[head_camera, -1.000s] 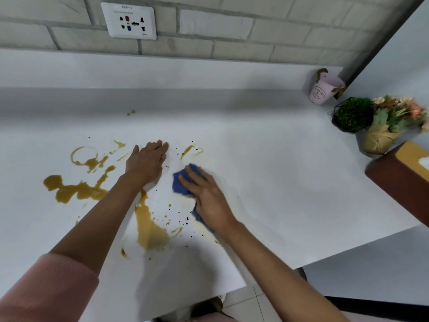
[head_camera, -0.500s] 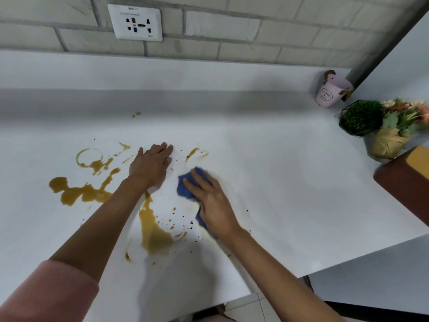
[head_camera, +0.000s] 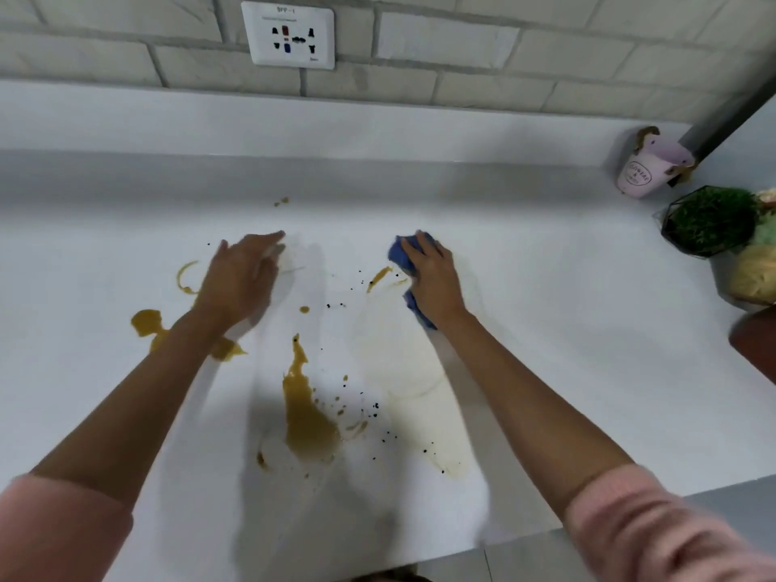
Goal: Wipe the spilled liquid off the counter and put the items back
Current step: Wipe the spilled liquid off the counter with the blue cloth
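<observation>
From the head camera, a white counter (head_camera: 546, 329) runs beneath a wall of pale grey brick, where a white socket plate (head_camera: 289, 34) is mounted above the upstand. In the far right corner stands a small pink pot (head_camera: 642, 172), and just in front of it a dark wire-framed planter (head_camera: 709, 222) filled with green; beside that, at the frame edge, sits something yellowish that may be a wrapped bouquet, too blurred to be sure. A brown box corner (head_camera: 756, 346) juts in at the right edge.

Brown spilled liquid (head_camera: 306, 417) lies in several patches: a long pool near the front middle, blotches and a ring-shaped trace to the left, a small streak near the centre, and dark specks scattered between them. A pale, smeared film covers the counter right of the main pool.

The left hand (head_camera: 241, 279) rests flat on the counter, palm down with fingers extended, partly over the left blotches. The right hand (head_camera: 432, 279) presses down on a blue cloth (head_camera: 401, 256), fingers spread over it, just right of the small streak and well behind the main pool. Both forearms are bare above pink sleeves (head_camera: 655, 527).
</observation>
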